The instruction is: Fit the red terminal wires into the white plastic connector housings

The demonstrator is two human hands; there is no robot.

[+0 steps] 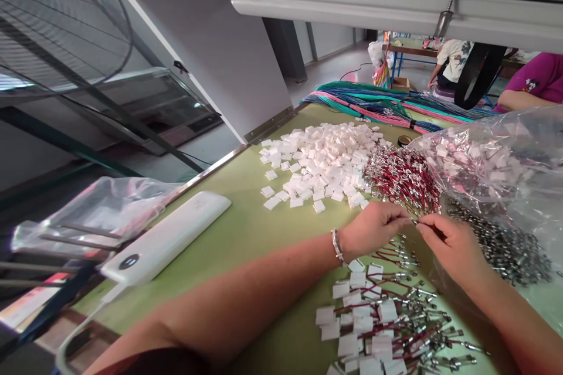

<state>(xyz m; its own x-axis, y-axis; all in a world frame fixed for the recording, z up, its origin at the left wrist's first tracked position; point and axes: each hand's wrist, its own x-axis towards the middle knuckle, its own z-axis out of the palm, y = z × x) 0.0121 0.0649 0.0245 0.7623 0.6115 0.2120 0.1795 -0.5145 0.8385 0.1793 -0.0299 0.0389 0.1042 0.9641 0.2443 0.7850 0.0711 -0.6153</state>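
My left hand (373, 226), a bracelet on its wrist, pinches something small at the near edge of a bundle of short red wires with metal terminals (402, 177). My right hand (453, 244) meets it fingertip to fingertip, also pinched. What the fingers hold is too small to name. A heap of white plastic connector housings (325, 164) lies just behind the hands. Assembled pieces, white housings with red wires (378, 319), lie in front of them on the green table (246, 228).
A clear bag of white parts (497, 158) and a pile of dark metal terminals (505, 249) sit at the right. A white power bank (169, 237) lies at the left edge. Coloured cable bundles (378, 104) lie at the back. Other people sit far right.
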